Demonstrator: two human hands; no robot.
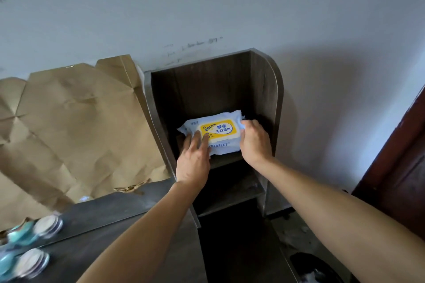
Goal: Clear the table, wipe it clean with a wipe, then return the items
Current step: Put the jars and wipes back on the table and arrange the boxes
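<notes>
A pale blue pack of wet wipes [220,139] with a yellow and white flip lid lies on the top shelf of a dark wooden shelf unit [273,89]. My left hand [194,158] rests on the pack's left front corner, fingers touching the lid. My right hand [254,140] grips the pack's right end. The dark table [110,220] runs leftward from the shelf unit, under my left forearm.
Crumpled brown paper [76,126] leans against the wall behind the table. Blurred round jars and lids [34,230] sit at the table's left end. Lower shelves [230,193] lie below the pack. A dark bin [315,269] is on the floor, a brown door [400,167] at right.
</notes>
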